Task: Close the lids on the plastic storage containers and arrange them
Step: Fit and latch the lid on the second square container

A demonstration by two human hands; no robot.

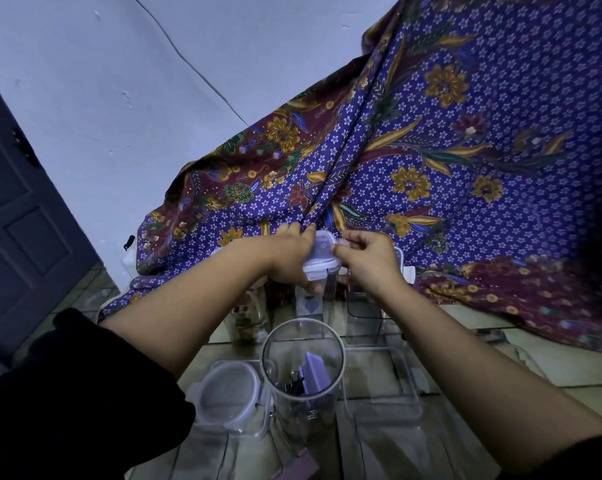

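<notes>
A tall clear container [313, 299] stands at the back of the tiled floor with a translucent white clip lid [322, 259] on top. My left hand [289, 258] wraps the lid's left side and the container's top. My right hand [368, 261] pinches the lid's right clip flap. Nearer to me stands an open round clear jar [303, 372] holding a purple item and black clips. To its left sits a low container with a closed round-cornered lid [228, 398]. An open clear rectangular box [382, 382] lies to the jar's right.
A purple floral cloth [448, 150] drapes behind and to the right. Another clear container [365, 317] stands under my right wrist, and a jar with a printed label [249, 317] under my left forearm. A dark door [22, 220] is at the left.
</notes>
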